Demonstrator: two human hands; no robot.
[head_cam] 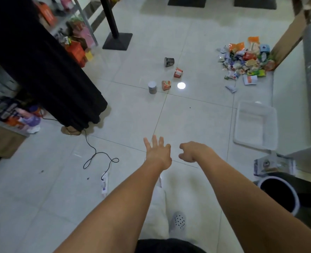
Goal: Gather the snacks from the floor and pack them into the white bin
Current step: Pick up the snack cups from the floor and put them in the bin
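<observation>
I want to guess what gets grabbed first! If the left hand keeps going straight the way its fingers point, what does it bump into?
Probably bare floor for a good stretch, then the grey can or the orange cup beside it. The left hand is open and empty. Depth is hard to judge here.

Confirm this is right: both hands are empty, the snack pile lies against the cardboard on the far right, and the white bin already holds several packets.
One part is wrong. In the head view the white bin holds nothing. Both the left hand and right hand are empty, and the snack pile lies against the cardboard on the far right.
</observation>
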